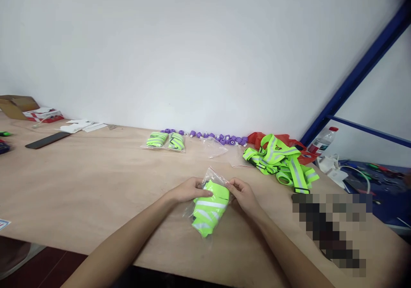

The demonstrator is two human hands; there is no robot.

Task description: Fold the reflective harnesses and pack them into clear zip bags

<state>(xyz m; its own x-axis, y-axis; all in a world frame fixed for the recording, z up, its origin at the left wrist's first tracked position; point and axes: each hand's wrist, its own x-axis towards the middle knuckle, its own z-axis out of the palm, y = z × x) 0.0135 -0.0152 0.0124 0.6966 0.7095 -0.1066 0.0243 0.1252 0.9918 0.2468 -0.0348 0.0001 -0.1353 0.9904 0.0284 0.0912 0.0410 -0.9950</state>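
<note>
A clear zip bag (210, 209) with a folded neon-green reflective strap inside is held up over the table's near middle. My left hand (189, 189) grips its left side, thumb across the front near the top. On the upper right edge, my right hand (242, 194) pinches the plastic between thumb and fingers. The bag tilts, its zip end pointing away from me. To the right lies a loose heap of the same green reflective straps (279, 159) with black buckles. Two filled bags (165, 141) of folded straps sit side by side farther back.
Purple small parts (224, 138) line the wall, near empty clear bags (213, 147). A red plastic bag (257, 139) and a bottle (323, 141) stand at right. Papers (80, 126), a dark flat bar (48, 140) and a cardboard box (17, 106) are left. Part of the right side is pixelated.
</note>
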